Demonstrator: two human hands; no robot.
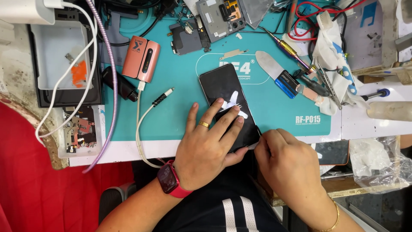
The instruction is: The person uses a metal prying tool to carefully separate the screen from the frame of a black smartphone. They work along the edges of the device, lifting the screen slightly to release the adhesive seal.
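Left hand (209,144): lies flat, fingers spread, pressing down on the lower half of the phone; a gold ring on one finger, a red watch (168,179) on the wrist.
Right hand (286,162): curled together at the phone's lower right corner, fingertips pinched on a thin tool whose pale tip just shows at the phone's edge; a gold bracelet on the wrist.
Phone (223,88): black, lying glass side up and tilted on the teal mat, its lower end reaching past the mat's front edge toward the person; white glare on the glass beside the left fingertips.
Mat (180,111): teal work mat covering the middle of the table (369,124).
Right of the phone: a flat metal blade with a blue and black handle (279,74), then tweezers (328,83) and white cloth.
Left of the phone: a white cable (148,112) with a loose plug end, running up to a pink box-shaped gadget (141,59).
Back of the mat: opened phone parts (221,17) and a screwdriver (285,47) with a gold and purple shaft.
Far left: a white tray (53,56) with an orange scrap inside, crossed by white and purple cables.
Right front: a clear plastic bag (380,165) at the table's edge.
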